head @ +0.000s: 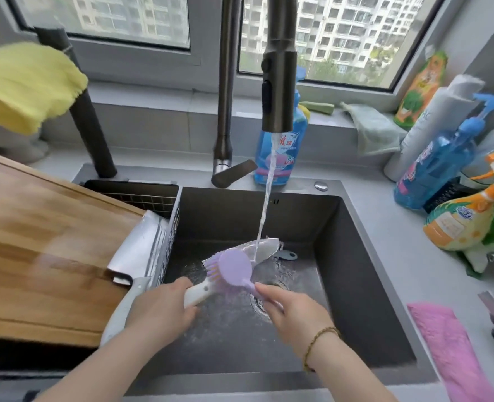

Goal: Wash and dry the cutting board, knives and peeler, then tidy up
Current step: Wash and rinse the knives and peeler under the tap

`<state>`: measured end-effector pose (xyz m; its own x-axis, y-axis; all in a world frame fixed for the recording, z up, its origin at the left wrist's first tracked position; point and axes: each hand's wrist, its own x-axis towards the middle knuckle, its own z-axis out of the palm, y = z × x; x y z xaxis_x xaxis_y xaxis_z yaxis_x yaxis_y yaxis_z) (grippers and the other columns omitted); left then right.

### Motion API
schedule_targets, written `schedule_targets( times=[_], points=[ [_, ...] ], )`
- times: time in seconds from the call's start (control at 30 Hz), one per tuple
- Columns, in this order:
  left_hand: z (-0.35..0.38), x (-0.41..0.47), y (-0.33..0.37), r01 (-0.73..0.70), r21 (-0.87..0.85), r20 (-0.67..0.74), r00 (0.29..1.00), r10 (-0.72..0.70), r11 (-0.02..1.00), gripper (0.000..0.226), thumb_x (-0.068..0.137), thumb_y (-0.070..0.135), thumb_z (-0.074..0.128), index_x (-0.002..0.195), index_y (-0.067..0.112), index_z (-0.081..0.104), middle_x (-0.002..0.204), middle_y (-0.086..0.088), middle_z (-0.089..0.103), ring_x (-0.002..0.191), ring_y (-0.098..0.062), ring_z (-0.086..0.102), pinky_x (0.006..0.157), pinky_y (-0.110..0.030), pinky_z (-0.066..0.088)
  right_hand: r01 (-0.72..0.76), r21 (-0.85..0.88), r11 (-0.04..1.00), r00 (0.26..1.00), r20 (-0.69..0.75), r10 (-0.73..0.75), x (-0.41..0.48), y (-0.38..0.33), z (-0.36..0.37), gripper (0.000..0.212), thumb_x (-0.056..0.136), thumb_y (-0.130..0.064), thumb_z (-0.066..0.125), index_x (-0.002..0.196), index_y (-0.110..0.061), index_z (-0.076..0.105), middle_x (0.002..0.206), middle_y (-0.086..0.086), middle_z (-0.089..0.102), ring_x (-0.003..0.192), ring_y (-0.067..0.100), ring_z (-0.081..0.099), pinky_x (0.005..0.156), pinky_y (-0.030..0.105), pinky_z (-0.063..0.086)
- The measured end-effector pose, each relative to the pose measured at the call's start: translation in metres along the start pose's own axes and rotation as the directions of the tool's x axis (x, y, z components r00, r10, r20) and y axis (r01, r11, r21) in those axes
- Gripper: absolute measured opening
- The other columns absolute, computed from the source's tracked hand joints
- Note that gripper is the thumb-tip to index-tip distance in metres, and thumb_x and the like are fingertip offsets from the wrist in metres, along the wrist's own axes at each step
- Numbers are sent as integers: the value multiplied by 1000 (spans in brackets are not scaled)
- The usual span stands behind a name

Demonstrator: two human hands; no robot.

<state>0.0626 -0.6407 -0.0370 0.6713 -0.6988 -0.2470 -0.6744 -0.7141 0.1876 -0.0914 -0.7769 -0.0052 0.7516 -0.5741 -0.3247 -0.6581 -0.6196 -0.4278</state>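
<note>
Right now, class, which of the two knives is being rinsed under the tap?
The pointed white-handled steel knife, gripped by the left hand; the broad steel cleaver lies on the wooden cutting board.

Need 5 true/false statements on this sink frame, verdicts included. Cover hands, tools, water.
1. The left hand grips the white-handled steel knife over the dark grey sink. True.
2. The right hand holds a yellow sponge. False: it holds the purple plastic scrubbing brush against the blade.
3. The water stream from the tap lands on the knife's blade. True.
4. The broad steel cleaver lies inside the sink. False: it rests on the wooden cutting board left of the basin.
5. The pink cloth hangs over the tap. False: it lies on the counter right of the sink.
</note>
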Motion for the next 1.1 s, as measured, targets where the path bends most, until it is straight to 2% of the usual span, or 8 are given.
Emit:
schedule_targets(
  times=[0.13, 0.27, 0.4, 0.53, 0.63, 0.77, 0.97, 1.1],
  points=[
    [3, -9, -10, -8, 8, -26, 1000, 8, 1000, 32, 91, 48, 43, 119, 34, 44, 119, 11, 58, 113, -13, 53, 78, -25, 40, -169, 22, 985, 984, -56, 170, 20, -4, -9, 33, 99, -37, 32, 128, -44, 46, 127, -7, 58, 114, 18, 55, 91, 26, 43],
    [1, -4, -20, 26, -6, -29, 999, -26, 1000, 31, 90, 49, 44, 116, 32, 48, 118, 10, 59, 112, -13, 54, 74, -26, 37, -24, -45, 999, 1000, 5, 24, 7, -29, 9, 34, 99, -35, 32, 127, -49, 44, 121, -4, 61, 110, 20, 56, 88, 26, 44],
    [3, -5, -20, 3, -20, -12, 1000, -3, 1000, 28, 89, 48, 46, 113, 33, 50, 115, 10, 60, 111, -13, 54, 77, -26, 39, -158, -23, 987, 986, -57, 156, 26, -21, 1, 34, 99, -33, 32, 127, -45, 46, 123, -2, 61, 113, 21, 55, 91, 28, 44],
    [3, -4, -23, -8, -76, -26, 1000, 6, 997, 23, 90, 47, 47, 108, 34, 50, 111, 10, 61, 107, -12, 56, 68, -25, 33, 14, -71, 997, 1000, 0, -14, 12, -47, 10, 36, 98, -30, 33, 126, -49, 43, 114, 2, 64, 104, 25, 59, 85, 30, 45],
    [0, -8, -24, 13, -101, -42, 999, -17, 995, 27, 90, 48, 47, 112, 34, 51, 105, 10, 60, 106, -13, 56, 67, -24, 33, -89, -98, 991, 995, -59, 83, 30, -40, -3, 37, 99, -27, 30, 128, -45, 43, 115, 3, 63, 105, 26, 58, 82, 29, 45],
    [-6, -5, -32, 57, -106, -66, 996, -64, 993, 27, 89, 49, 47, 111, 35, 53, 111, 11, 61, 106, -14, 57, 68, -24, 33, 22, -151, 988, 1000, -4, -22, 22, -51, 6, 36, 99, -28, 30, 128, -47, 41, 112, 2, 65, 102, 26, 60, 80, 30, 47],
    [-9, -6, -33, 78, -144, -28, 996, -83, 987, 15, 88, 49, 49, 95, 37, 43, 111, 9, 60, 105, -15, 57, 67, -24, 32, -12, -122, 992, 999, -36, 7, 29, -45, 6, 35, 99, -29, 30, 127, -47, 43, 109, 3, 66, 100, 27, 60, 76, 29, 45],
    [-11, -3, -30, 70, -176, -26, 997, -76, 982, 17, 88, 48, 50, 101, 37, 51, 108, 11, 60, 103, -13, 57, 66, -24, 34, -63, -82, 995, 995, -80, 56, 34, -38, 5, 36, 99, -30, 29, 129, -46, 41, 114, 2, 64, 105, 26, 58, 80, 29, 45]
  ],
)
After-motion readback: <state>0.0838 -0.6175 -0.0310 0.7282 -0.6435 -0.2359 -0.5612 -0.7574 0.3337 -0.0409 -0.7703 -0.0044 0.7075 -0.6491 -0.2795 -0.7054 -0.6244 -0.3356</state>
